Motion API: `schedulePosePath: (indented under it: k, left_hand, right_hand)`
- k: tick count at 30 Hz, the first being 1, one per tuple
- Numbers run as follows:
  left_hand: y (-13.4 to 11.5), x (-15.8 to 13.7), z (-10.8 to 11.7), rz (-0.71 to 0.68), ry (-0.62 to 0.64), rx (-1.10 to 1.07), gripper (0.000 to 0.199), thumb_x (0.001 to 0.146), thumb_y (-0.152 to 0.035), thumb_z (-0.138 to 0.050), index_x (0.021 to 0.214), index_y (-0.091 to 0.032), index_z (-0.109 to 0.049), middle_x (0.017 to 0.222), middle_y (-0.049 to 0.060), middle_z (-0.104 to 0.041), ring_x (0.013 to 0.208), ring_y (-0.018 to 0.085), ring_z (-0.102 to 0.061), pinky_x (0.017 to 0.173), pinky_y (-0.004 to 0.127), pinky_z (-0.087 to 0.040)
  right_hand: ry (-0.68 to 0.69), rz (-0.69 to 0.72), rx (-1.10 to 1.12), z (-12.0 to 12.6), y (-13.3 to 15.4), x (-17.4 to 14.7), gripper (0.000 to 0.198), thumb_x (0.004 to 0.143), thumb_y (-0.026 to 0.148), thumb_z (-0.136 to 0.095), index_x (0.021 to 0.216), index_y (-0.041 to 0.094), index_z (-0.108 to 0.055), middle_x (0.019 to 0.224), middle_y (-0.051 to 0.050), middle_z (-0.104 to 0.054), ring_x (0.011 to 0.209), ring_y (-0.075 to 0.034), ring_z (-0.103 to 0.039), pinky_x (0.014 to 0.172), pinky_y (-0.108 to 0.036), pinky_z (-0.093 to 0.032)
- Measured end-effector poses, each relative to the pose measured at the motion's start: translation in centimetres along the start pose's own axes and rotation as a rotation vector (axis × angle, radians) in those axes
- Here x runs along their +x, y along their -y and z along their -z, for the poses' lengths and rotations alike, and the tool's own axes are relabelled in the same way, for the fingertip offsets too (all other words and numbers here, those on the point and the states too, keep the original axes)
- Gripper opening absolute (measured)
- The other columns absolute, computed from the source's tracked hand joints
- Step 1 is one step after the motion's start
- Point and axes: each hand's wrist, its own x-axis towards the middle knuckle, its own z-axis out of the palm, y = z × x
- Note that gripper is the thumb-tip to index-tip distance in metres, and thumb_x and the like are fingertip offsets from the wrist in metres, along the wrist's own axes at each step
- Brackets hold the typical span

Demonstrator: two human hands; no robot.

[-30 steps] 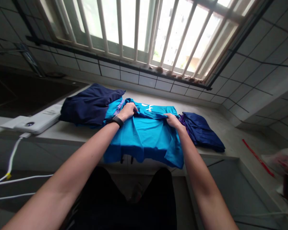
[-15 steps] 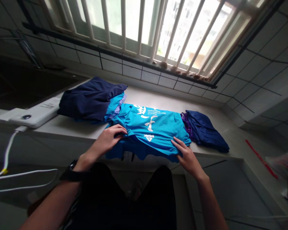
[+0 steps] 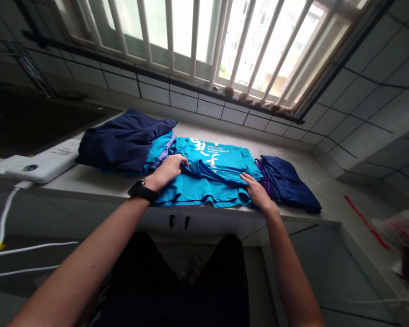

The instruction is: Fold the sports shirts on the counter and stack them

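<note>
A bright blue T-shirt [image 3: 225, 156] with white printing lies on the white counter, its near part folded up and back over the print. My left hand [image 3: 170, 170], wearing a black watch at the wrist, is closed on the shirt's raised fold at the left. At the right end of the same fold, my right hand [image 3: 257, 190] grips the cloth with its fingers on top; its thumb is hidden. Below the fold, a blue layer with a wavy hem [image 3: 197, 193] reaches the counter's front edge.
Left of the shirt is a stack of folded dark clothes [image 3: 122, 141], beside a white device [image 3: 44, 163] with a cable. Folded navy clothing [image 3: 289, 184] lies to the right. A red strip [image 3: 366, 222] and a plastic bag [image 3: 400, 227] are farther right. A barred window [image 3: 197, 41] is behind.
Both hands have moved away from me, carrying the shirt's near edge up and over the print. The layer that hung past the counter edge now lies mostly on the counter.
</note>
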Motion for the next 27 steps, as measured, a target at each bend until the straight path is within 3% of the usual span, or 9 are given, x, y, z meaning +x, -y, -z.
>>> schedulePosePath:
  k: [4, 8, 13, 16, 19, 22, 25, 27]
  left_hand:
    - [-2.0, -1.1, 0.9, 0.017, -0.05, 0.044, 0.029, 0.078, -0.016, -0.051, 0.092, -0.02, -0.076, 0.108, 0.011, -0.076, 0.1, 0.027, -0.071, 0.099, 0.04, -0.056]
    - [-3.1, -5.9, 2.3, -0.061, -0.148, -0.011, 0.024, 0.085, -0.025, -0.052, 0.095, -0.022, -0.073, 0.109, 0.009, -0.075, 0.105, 0.025, -0.07, 0.1, 0.039, -0.054]
    - [-2.7, -11.9, 3.6, 0.031, -0.063, 0.014, 0.02, 0.083, -0.038, -0.06, 0.094, -0.023, -0.068, 0.088, 0.004, -0.076, 0.081, 0.023, -0.072, 0.078, 0.034, -0.056]
    - [-3.2, -12.5, 4.2, 0.094, -0.123, 0.077, 0.026, 0.087, -0.036, -0.056, 0.106, -0.023, -0.068, 0.077, 0.002, -0.073, 0.07, 0.022, -0.069, 0.078, 0.036, -0.055]
    - [-4.2, -11.0, 3.7, -0.029, -0.163, 0.097, 0.036, 0.089, -0.041, -0.061, 0.117, -0.022, -0.07, 0.101, 0.008, -0.078, 0.095, 0.027, -0.073, 0.095, 0.042, -0.055]
    - [-4.6, -9.8, 2.4, -0.259, 0.032, 0.022, 0.031, 0.089, -0.039, -0.066, 0.115, -0.025, -0.075, 0.129, 0.01, -0.073, 0.119, 0.028, -0.068, 0.104, 0.042, -0.052]
    - [-4.6, -10.6, 1.9, -0.373, 0.238, -0.095, 0.02, 0.093, -0.035, -0.063, 0.101, -0.027, -0.08, 0.121, 0.008, -0.077, 0.115, 0.024, -0.07, 0.104, 0.037, -0.052]
    - [-4.8, -11.4, 2.2, -0.363, 0.291, -0.161, 0.024, 0.094, -0.042, -0.063, 0.101, -0.028, -0.081, 0.11, 0.006, -0.08, 0.109, 0.023, -0.072, 0.104, 0.035, -0.052]
  right_hand:
    - [0.012, -0.016, -0.021, 1.1, 1.4, 0.3, 0.061, 0.088, 0.004, -0.045, 0.141, 0.022, -0.069, 0.155, -0.008, -0.059, 0.142, -0.025, -0.057, 0.126, -0.044, -0.039]
    - [-0.076, 0.126, 0.024, 1.8, 2.4, -3.2, 0.06, 0.088, 0.007, -0.046, 0.14, 0.026, -0.069, 0.15, -0.005, -0.063, 0.141, -0.024, -0.058, 0.126, -0.045, -0.04]
    - [-0.03, 0.128, -0.029, 2.4, 2.4, -7.8, 0.051, 0.089, 0.01, -0.048, 0.129, 0.027, -0.075, 0.145, -0.006, -0.067, 0.13, -0.027, -0.065, 0.117, -0.048, -0.049]
    - [-0.109, 0.089, -0.039, 3.6, 3.2, -8.4, 0.043, 0.094, 0.014, -0.046, 0.122, 0.025, -0.076, 0.127, -0.008, -0.076, 0.114, -0.027, -0.073, 0.105, -0.046, -0.057]
    - [-0.174, 0.127, -0.012, 3.9, 4.4, -7.6, 0.036, 0.098, 0.022, -0.05, 0.122, 0.024, -0.076, 0.121, -0.009, -0.077, 0.111, -0.027, -0.074, 0.104, -0.045, -0.057]
    - [-0.063, 0.193, 0.011, 2.1, 5.0, -6.9, 0.038, 0.099, 0.03, -0.056, 0.133, 0.027, -0.073, 0.145, -0.009, -0.067, 0.136, -0.03, -0.061, 0.116, -0.049, -0.049]
    - [0.063, 0.162, 0.022, -0.3, 4.4, -7.0, 0.041, 0.101, 0.034, -0.056, 0.138, 0.029, -0.071, 0.157, -0.007, -0.057, 0.152, -0.033, -0.045, 0.123, -0.056, -0.04]
    - [0.088, 0.139, 0.039, -1.2, 3.8, -7.3, 0.043, 0.102, 0.039, -0.056, 0.142, 0.03, -0.068, 0.16, -0.007, -0.053, 0.156, -0.033, -0.037, 0.126, -0.059, -0.034]
